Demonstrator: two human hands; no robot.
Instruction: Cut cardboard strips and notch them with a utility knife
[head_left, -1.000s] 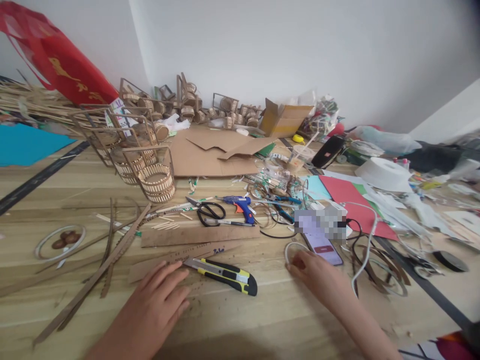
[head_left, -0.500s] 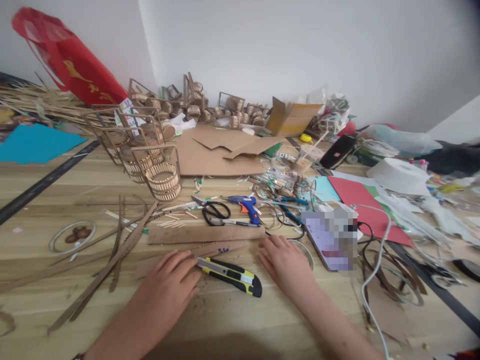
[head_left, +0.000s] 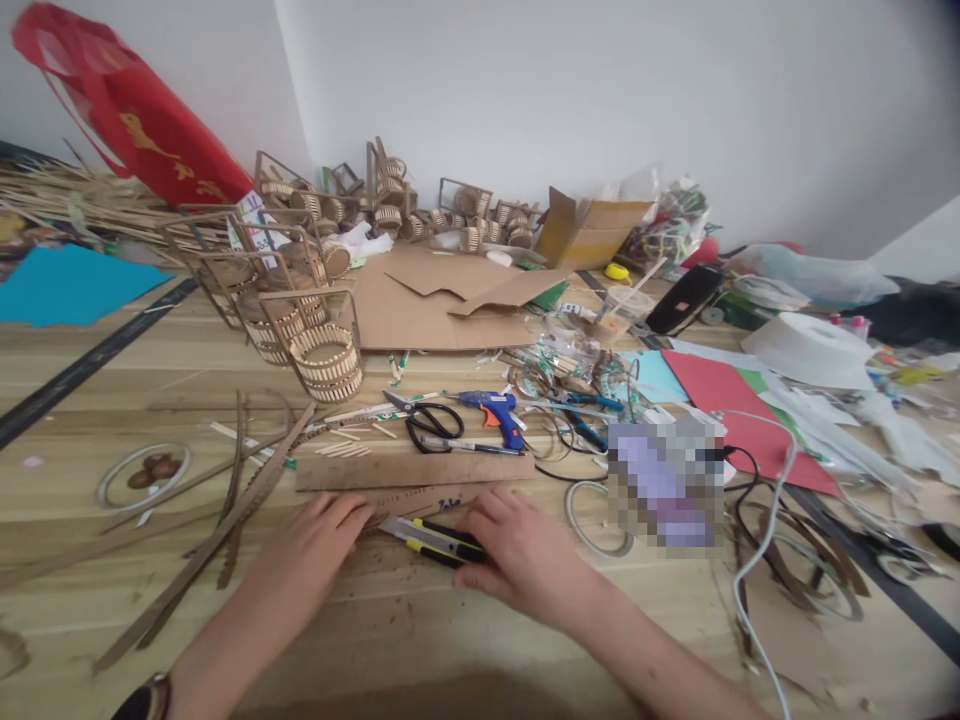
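Observation:
My right hand [head_left: 517, 555] is closed round the rear of a yellow and black utility knife [head_left: 424, 538] that lies on the wooden table [head_left: 450, 640]. My left hand [head_left: 311, 548] lies flat with fingers stretched out, pressing on a long cardboard strip [head_left: 420, 498] just left of the knife's tip. A second, wider cardboard strip [head_left: 412, 470] lies right behind it.
Black scissors [head_left: 424, 425] and a blue glue gun [head_left: 495, 412] lie behind the strips. A phone [head_left: 660, 480] with a cable, a wire ring [head_left: 592, 515] and red paper [head_left: 739, 415] are to the right. Woven baskets [head_left: 326, 365], cardboard sheets [head_left: 442, 300] and thin strips [head_left: 225, 500] fill the left and back.
My right hand has moved left from beside the phone and closed on the utility knife. My left hand has stayed on the cardboard strip.

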